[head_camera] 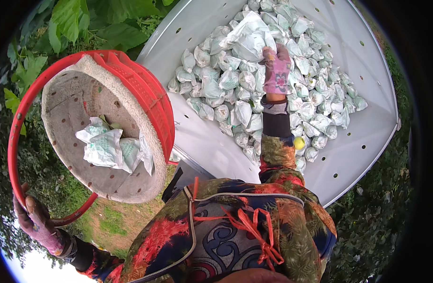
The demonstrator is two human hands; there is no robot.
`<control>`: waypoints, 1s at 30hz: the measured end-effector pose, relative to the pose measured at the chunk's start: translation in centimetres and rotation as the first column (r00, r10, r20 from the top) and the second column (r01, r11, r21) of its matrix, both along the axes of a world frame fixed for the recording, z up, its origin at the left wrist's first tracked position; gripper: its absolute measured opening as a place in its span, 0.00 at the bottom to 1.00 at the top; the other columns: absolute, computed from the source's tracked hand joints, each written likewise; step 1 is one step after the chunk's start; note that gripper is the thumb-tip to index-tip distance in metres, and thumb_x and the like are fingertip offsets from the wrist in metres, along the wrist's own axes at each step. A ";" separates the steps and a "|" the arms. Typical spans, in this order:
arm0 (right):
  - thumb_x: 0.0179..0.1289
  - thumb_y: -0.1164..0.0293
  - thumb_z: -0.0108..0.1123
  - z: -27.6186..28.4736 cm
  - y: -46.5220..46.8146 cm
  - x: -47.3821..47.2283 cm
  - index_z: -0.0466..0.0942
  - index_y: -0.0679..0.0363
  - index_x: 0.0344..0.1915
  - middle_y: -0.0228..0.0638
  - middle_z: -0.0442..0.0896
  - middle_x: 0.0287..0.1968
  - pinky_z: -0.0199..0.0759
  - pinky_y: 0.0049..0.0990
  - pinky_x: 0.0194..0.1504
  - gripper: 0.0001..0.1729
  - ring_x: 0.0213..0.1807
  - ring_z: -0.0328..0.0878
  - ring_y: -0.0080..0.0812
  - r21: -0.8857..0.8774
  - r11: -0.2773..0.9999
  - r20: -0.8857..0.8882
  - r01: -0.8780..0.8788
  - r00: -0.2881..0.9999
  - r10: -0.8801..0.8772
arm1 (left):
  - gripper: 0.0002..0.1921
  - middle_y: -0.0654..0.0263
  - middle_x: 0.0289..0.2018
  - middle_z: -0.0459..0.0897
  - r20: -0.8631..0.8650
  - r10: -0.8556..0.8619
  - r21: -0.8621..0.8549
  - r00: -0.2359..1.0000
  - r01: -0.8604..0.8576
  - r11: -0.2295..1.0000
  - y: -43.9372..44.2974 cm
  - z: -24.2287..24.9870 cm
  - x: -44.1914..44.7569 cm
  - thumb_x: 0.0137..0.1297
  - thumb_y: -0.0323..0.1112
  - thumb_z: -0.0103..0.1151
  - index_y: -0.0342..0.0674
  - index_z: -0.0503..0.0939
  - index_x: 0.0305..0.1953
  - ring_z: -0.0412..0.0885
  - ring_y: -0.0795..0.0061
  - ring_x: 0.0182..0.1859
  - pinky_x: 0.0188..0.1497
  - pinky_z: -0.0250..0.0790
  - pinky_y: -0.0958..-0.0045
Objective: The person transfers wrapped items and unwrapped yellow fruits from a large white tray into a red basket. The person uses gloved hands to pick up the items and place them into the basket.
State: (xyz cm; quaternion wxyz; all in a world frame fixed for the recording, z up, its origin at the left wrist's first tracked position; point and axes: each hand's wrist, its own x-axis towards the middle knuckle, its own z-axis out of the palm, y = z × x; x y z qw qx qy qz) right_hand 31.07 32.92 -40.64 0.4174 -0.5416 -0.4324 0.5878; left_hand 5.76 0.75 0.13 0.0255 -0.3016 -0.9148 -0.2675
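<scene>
My left hand [37, 224], in a pink fingerless glove, grips the red handle of a bucket-shaped plastic basket [156, 106]. The basket is tilted so its cloth-lined inside [71, 92] faces me. Several white paper bags with green print [103, 148] lie inside it, along with a few leaves. My right hand [277, 69], gloved the same way, reaches over a large grey plastic bin. Its fingers are closed on a larger, crumpled white paper bag [250, 39] above the heap. Whatever is inside that bag is hidden.
The grey bin [365, 81] has small holes in its walls and holds a heap of bagged, roundish items [230, 79]. One bare yellow-green fruit [299, 143] lies beside my right sleeve. Leafy branches [120, 32] hang at the upper left, and grass [112, 221] shows below the basket.
</scene>
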 end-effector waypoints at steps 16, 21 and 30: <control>0.54 0.71 0.55 -25.1 2.2 -21.1 0.77 0.65 0.31 0.38 0.81 0.27 0.74 0.26 0.28 0.09 0.25 0.80 0.30 -0.242 0.955 -0.043 -0.170 0.986 0.164 | 0.31 0.78 0.23 0.66 -0.215 0.019 -0.157 0.976 -0.054 0.986 -0.2 1.5 -0.5 0.63 0.55 0.57 0.33 0.71 0.54 0.59 0.91 0.21 0.21 0.46 0.85; 0.60 0.78 0.52 -18.7 -2.8 -14.5 0.71 0.68 0.39 0.38 0.78 0.26 0.70 0.22 0.24 0.08 0.21 0.74 0.27 -0.305 0.930 -0.611 -0.204 0.791 -0.027 | 0.32 0.78 0.20 0.63 -0.177 -0.019 -0.141 0.984 -0.006 0.990 2.1 0.0 1.5 0.64 0.58 0.51 0.31 0.72 0.52 0.55 0.91 0.20 0.21 0.41 0.84; 0.63 0.70 0.58 5.9 -3.1 -5.0 0.71 0.67 0.44 0.43 0.81 0.35 0.78 0.30 0.42 0.14 0.37 0.80 0.33 0.301 0.953 -0.637 0.002 0.745 0.200 | 0.23 0.76 0.33 0.77 0.049 -0.066 -0.106 0.997 0.071 0.992 3.5 -1.2 1.5 0.65 0.43 0.57 0.33 0.72 0.56 0.62 0.96 0.25 0.26 0.50 0.90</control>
